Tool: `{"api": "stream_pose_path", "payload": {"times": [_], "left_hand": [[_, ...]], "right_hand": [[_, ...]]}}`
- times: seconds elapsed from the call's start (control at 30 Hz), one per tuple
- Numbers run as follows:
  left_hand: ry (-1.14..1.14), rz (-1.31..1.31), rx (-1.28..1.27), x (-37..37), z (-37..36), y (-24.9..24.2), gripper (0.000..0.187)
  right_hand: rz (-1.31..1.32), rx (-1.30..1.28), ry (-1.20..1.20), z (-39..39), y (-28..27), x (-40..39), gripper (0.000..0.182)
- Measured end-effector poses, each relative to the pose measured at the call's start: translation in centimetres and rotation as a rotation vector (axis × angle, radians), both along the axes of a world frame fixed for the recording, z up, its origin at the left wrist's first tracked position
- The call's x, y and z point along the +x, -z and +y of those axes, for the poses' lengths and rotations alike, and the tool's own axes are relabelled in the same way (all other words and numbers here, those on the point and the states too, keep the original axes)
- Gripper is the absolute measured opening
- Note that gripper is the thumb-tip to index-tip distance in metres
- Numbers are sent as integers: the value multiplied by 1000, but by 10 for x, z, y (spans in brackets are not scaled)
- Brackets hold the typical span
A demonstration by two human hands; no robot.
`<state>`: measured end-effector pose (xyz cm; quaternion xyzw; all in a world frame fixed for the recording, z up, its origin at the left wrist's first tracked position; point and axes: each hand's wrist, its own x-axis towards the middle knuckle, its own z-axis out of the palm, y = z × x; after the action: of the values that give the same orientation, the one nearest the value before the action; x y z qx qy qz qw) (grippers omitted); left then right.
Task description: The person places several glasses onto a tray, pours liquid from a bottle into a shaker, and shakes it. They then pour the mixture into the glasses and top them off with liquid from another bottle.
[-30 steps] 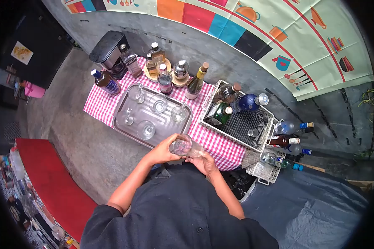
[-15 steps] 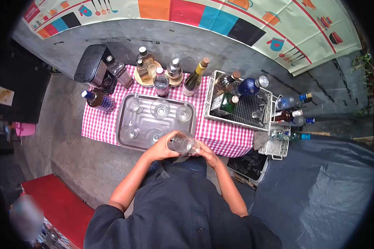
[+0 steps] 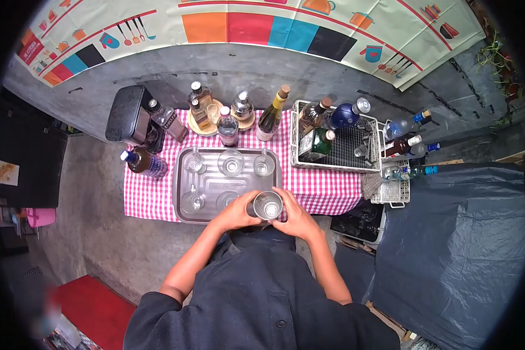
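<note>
A clear glass [image 3: 268, 206] stands nearly upright between my two hands, its round mouth facing up at the camera. My left hand [image 3: 239, 212] wraps its left side and my right hand [image 3: 296, 216] its right side. Both hands are over the front right edge of a grey-brown tray [image 3: 179, 201]. Several clear glasses sit on the tray, among them a wide one [image 3: 230, 163] in the back row, a handled one [image 3: 263, 165] at the back right and another [image 3: 193, 202] at the front left. My left hand partly covers a front glass [image 3: 228, 199].
A checkered cloth [image 3: 146, 195] covers the table. Behind the tray stand bottles, including a dark wine bottle [image 3: 272, 114]. A black machine [image 3: 126, 114] is at the back left. To the right, a wire basket [image 3: 336, 165] holds bottles; more bottles [image 3: 403, 146] lie beyond it.
The glass has gone from tilted to nearly upright, its mouth now toward the camera. My right hand has closed in around its side. The whole view has shifted slightly.
</note>
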<state>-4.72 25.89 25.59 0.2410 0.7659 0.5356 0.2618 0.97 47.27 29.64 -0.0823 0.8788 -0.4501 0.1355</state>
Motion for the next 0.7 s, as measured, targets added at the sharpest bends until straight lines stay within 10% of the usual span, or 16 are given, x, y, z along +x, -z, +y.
{"api": "stream_pose_path", "payload": {"times": [0.7], "left_hand": [[-18,265,-429,-15,-28,35,75]], "right_hand": [[5,30,266,-16,116,-5,78]]}}
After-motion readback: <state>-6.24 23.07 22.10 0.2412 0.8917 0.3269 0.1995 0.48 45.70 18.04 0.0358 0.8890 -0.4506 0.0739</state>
